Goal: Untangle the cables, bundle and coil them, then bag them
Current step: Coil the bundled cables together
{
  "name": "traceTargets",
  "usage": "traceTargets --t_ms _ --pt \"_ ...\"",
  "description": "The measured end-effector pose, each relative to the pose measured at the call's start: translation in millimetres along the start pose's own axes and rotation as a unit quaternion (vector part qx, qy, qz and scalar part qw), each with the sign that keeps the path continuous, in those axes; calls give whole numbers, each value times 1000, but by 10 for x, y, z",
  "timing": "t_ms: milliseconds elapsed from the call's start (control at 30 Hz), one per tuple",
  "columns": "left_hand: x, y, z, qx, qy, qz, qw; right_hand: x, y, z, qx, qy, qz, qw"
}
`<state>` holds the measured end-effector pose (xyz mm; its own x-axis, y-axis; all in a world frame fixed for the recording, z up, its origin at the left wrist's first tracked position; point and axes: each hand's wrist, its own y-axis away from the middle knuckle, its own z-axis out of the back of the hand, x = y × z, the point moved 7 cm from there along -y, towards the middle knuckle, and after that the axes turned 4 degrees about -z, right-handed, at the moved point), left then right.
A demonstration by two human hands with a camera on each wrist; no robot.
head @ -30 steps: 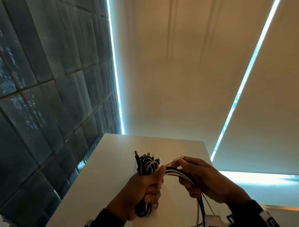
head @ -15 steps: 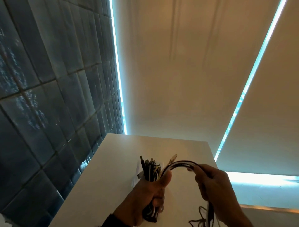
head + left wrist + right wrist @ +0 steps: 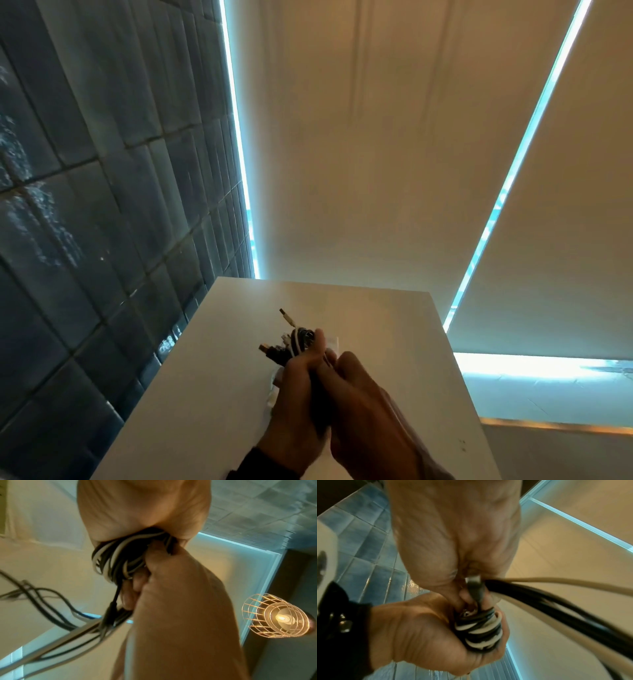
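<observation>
Far left, dark tiled wall (image 3: 85,222); white table (image 3: 205,394) below the hands. Left hand (image 3: 298,394) fisted round the coiled bundle (image 3: 294,342) of black and white cables, plugs poking out above the thumb, all held over the table. Right hand (image 3: 370,407) now pressed hard against the left, where half a second ago stood apart drawing a black arc of cable clear of the coil; that arc gone from the head view, laid down on the bundle; judged another turn wound on, coiling well along, bagging not yet begun. Pale thing on the table under the hands, possibly a bag; cannot tell.

Left wrist view alone shows loose tails (image 3: 51,608) trailing off blurred below the coil (image 3: 118,555), so slack left to wind; also a caged lamp (image 3: 278,616). Right wrist view alone shows the right hand (image 3: 453,534) pinching the running strands (image 3: 539,599) just above the stacked turns (image 3: 479,628), and the left hand (image 3: 419,635) wrapped round those turns.
</observation>
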<state>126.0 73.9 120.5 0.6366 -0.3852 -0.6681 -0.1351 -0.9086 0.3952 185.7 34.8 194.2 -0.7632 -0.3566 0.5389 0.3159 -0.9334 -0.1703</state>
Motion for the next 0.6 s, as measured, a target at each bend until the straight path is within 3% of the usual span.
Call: traceTargets --t_ms 67,133,300,433,600 --pt "-66 -64 70 -22 39 -19 999 -17 -8 -47 11 27 14 999" --pt "-187 -122 119 -40 66 -48 996 -74 15 -65 7 28 -22 999" --pt "-422 -205 245 -89 87 -114 986 -209 126 -64 -33 -62 -84 994" --pt "-504 -254 315 -106 122 -122 979 -373 190 -197 21 -131 -82 988" --pt "-561 -224 228 -50 160 -101 981 -567 262 -357 128 -252 -129 951"
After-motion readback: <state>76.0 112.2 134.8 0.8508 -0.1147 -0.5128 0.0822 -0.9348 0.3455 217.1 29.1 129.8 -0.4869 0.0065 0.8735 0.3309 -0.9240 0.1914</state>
